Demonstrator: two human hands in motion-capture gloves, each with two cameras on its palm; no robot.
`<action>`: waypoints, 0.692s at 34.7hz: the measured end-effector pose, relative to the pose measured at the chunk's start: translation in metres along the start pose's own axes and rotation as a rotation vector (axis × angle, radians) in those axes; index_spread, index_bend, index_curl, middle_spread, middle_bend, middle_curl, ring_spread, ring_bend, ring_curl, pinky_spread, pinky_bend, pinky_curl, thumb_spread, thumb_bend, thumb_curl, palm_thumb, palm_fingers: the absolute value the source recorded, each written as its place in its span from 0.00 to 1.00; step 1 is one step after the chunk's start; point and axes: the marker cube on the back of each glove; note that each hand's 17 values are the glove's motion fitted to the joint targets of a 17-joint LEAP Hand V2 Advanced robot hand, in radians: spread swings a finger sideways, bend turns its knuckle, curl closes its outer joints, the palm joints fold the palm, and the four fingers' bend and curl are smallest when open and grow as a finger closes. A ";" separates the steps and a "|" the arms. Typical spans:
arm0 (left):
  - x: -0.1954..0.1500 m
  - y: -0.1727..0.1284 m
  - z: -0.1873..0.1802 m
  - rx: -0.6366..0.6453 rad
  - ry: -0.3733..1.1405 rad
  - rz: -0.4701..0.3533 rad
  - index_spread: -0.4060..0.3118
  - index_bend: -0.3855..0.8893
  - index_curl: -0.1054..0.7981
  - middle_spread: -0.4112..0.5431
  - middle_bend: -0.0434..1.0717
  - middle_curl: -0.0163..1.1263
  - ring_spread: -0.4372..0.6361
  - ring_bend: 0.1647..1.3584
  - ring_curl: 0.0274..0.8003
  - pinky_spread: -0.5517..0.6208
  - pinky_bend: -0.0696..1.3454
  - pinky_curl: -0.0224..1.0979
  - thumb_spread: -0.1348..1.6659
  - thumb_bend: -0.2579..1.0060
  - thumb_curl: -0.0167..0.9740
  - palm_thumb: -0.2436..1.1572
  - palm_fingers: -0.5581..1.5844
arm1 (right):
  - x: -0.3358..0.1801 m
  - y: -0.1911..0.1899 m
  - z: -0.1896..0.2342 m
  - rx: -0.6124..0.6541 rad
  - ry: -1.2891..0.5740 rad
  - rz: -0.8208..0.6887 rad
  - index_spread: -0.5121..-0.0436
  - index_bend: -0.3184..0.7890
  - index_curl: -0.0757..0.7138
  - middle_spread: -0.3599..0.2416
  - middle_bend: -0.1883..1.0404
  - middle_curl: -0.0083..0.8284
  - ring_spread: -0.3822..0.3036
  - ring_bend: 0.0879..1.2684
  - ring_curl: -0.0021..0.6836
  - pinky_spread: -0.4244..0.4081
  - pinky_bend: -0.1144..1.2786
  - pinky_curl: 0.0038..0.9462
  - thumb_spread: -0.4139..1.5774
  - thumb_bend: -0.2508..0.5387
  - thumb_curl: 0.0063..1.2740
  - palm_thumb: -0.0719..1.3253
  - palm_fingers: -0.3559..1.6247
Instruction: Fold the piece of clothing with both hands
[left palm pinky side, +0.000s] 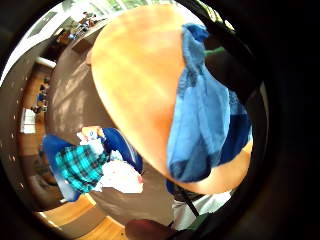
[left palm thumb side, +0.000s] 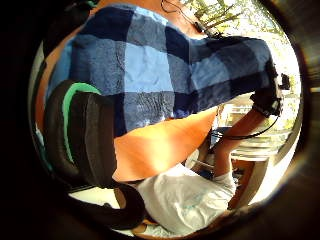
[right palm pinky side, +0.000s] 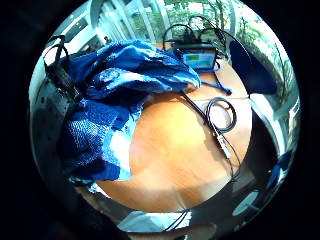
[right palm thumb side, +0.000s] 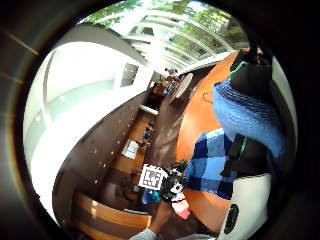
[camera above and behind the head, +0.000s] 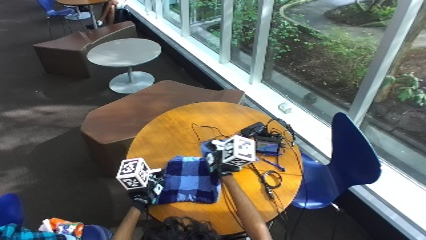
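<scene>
While hands (camera above and behind the head: 143, 195) pinch, blue checked cloth (camera above and behind the head: 190, 186) squarish

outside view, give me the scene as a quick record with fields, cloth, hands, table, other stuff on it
cloth: blue checked cloth, partly folded, lying on the table
left hand: left hand grips the cloth's left edge
right hand: right hand holds the cloth's far right corner, lifted
table: round wooden table
other items: small device with black cables on the table's right side
nearby: blue chair right of the table
</scene>
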 end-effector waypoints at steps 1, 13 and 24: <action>-0.011 0.002 -0.001 0.011 0.034 -0.018 0.42 0.41 0.50 0.45 0.23 0.31 0.59 0.35 0.36 0.67 0.44 0.38 0.88 0.22 0.17 0.22 0.46 | -0.018 -0.005 0.003 -0.003 0.010 -0.040 0.42 0.35 0.40 0.29 0.35 0.52 0.20 0.40 0.60 0.26 0.50 0.41 0.65 0.35 0.44 0.78 0.72; -0.105 0.053 -0.030 0.199 0.311 -0.305 0.42 0.39 0.48 0.40 0.24 0.35 0.50 0.36 0.39 0.57 0.43 0.38 0.91 0.28 0.22 0.32 0.51 | -0.191 -0.014 0.142 -0.173 0.094 -0.457 0.37 0.38 0.40 0.19 0.35 0.53 0.12 0.34 0.57 0.33 0.39 0.37 0.57 0.26 0.48 0.75 0.66; -0.074 0.051 -0.037 0.222 0.206 -0.201 0.42 0.39 0.46 0.40 0.23 0.37 0.47 0.35 0.40 0.53 0.43 0.38 0.92 0.29 0.24 0.36 0.51 | -0.065 -0.015 0.065 0.016 -0.466 -0.226 0.38 0.47 0.50 0.28 0.30 0.49 0.24 0.18 0.48 0.52 0.27 0.32 0.74 0.34 0.43 0.66 0.55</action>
